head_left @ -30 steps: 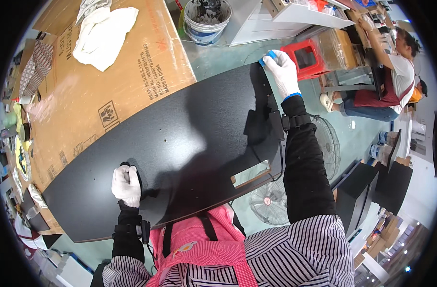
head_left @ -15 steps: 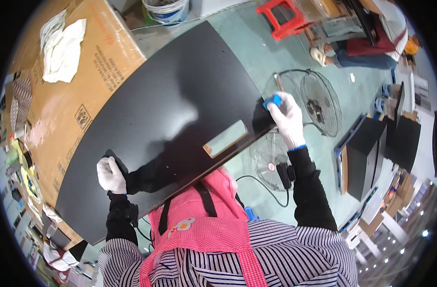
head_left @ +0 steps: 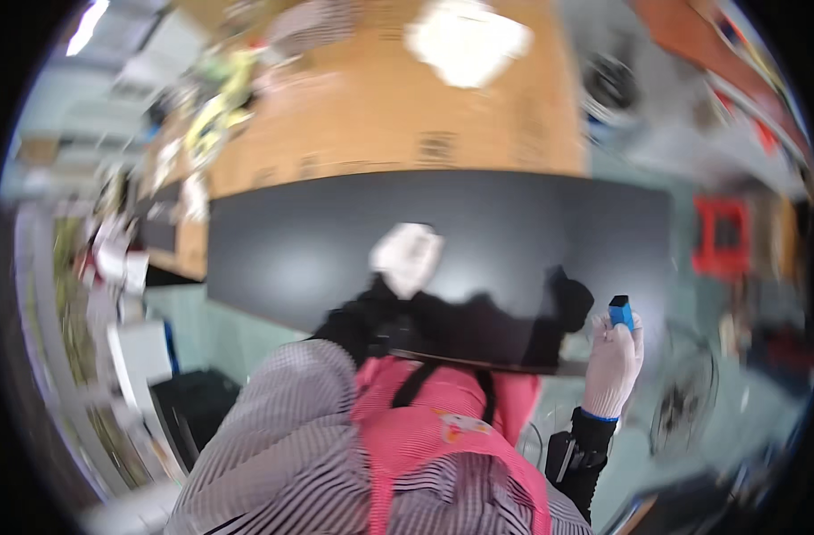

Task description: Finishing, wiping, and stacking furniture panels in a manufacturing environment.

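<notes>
A long black glossy panel (head_left: 492, 209) with a curved far edge lies in front of me. My left hand (head_left: 407, 257), in a white glove, rests on the panel near its middle. Its fingers look curled in, but motion blurs them, and whatever they may hold is hidden. At the panel's near right side, my right hand (head_left: 615, 361), also white-gloved, grips a small blue block (head_left: 621, 315) with a black end. The block points up between thumb and fingers. Dark reflections of my arms and body show on the panel.
Beyond the panel is a large cardboard surface (head_left: 362, 125) bearing a white cloth (head_left: 468, 40). A bucket (head_left: 610, 89) stands behind to the right. A red stool (head_left: 721, 236) and a wire-caged fan (head_left: 683, 401) are at right. Black furniture (head_left: 189, 410) is at lower left.
My view has turned, so the panel now lies nearly level across it. The left hand has shifted toward the panel's middle; the right hand still holds the blue block, now nearer my body.
</notes>
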Available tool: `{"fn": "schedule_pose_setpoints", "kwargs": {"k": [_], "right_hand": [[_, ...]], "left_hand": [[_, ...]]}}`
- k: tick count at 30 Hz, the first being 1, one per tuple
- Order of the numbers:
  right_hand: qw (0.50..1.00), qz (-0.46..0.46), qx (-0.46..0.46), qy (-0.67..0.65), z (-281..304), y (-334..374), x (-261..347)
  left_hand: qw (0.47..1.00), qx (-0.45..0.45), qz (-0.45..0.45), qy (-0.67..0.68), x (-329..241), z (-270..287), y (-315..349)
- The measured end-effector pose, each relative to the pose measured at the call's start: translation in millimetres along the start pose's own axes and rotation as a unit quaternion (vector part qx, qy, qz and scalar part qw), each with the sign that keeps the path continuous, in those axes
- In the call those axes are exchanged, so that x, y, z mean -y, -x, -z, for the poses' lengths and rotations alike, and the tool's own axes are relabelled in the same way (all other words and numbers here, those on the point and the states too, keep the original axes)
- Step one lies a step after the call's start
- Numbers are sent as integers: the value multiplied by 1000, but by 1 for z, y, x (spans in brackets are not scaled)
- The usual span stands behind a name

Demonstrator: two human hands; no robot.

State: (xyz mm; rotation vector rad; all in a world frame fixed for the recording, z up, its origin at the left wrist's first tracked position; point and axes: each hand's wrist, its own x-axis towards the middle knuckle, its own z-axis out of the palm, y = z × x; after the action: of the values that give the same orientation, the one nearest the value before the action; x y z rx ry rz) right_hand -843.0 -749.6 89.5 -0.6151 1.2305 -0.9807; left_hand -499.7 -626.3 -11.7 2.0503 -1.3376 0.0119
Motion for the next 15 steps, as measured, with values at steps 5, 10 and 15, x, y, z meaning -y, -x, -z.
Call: {"fn": "schedule_pose_setpoints", "kwargs": {"k": [5, 10, 15], "right_hand": [[948, -115, 291, 50, -219, 40, -65], [907, -78, 393, 129, -406, 41, -179], [908, 19, 363, 207, -577, -43, -292]], "left_hand": [[993, 111, 9, -29, 13, 60, 9], [933, 349, -85, 21, 37, 113, 60], [854, 462, 124, 206, 121, 237, 145]]}}
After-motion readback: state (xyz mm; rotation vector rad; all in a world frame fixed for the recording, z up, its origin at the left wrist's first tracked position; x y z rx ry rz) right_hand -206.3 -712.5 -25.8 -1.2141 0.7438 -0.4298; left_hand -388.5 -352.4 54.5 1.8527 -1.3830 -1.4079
